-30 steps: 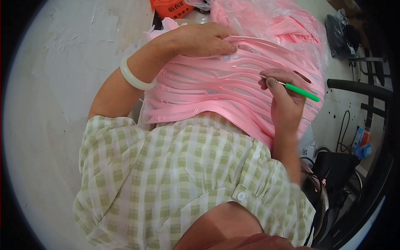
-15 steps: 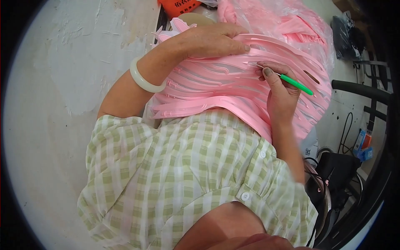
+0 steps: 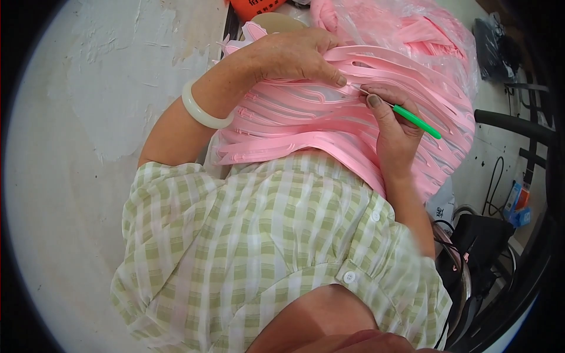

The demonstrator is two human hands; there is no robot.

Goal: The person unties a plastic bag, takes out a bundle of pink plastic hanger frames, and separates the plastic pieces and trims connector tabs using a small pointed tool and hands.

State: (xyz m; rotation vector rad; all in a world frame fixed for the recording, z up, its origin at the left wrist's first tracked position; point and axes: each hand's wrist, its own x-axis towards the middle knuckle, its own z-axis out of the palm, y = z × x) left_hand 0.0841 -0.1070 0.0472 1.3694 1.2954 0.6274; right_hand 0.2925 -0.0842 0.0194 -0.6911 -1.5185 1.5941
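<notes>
Pink garment pieces (image 3: 294, 117), cut in long strips with sheer grey gaps, are spread over my lap. My left hand (image 3: 294, 56) grips their upper edge, thumb on top and the other fingers hidden beneath the cloth. Between the thumb and fingers of my right hand (image 3: 397, 120) is a slim green-handled seam ripper (image 3: 416, 122). Its thin metal shaft points left, with the tip close to my left thumb, at the cloth. Whether the tip touches the cloth is too fine to tell.
A pale worn table (image 3: 106, 88) lies to my left. Clear plastic with pink fabric (image 3: 424, 35) is heaped ahead, beside an orange bag (image 3: 256, 7). To the right are a black chair arm (image 3: 512, 126), a black bag (image 3: 479, 241) and cables on the floor.
My left thumb has shifted slightly left and down along the cloth, nearer the tool's tip. My right hand and the seam ripper have moved slightly left. The view has shifted a little.
</notes>
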